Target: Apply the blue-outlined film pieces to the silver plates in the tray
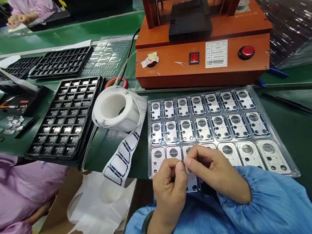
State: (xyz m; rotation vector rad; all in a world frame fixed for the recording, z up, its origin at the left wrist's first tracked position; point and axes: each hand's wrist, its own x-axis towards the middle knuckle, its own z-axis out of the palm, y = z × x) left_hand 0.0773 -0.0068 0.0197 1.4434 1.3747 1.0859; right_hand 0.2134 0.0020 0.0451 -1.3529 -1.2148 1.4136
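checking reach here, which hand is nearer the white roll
Left: the left hand is below and to the right of the white roll in the picture, apart from it; the right hand is farther right, beyond the left.

The left hand (171, 186) and right hand (219, 168) pinch close together by a blue-edged plate (193, 184); a clear tray (274, 129) of metal plates (187, 131) lies beyond
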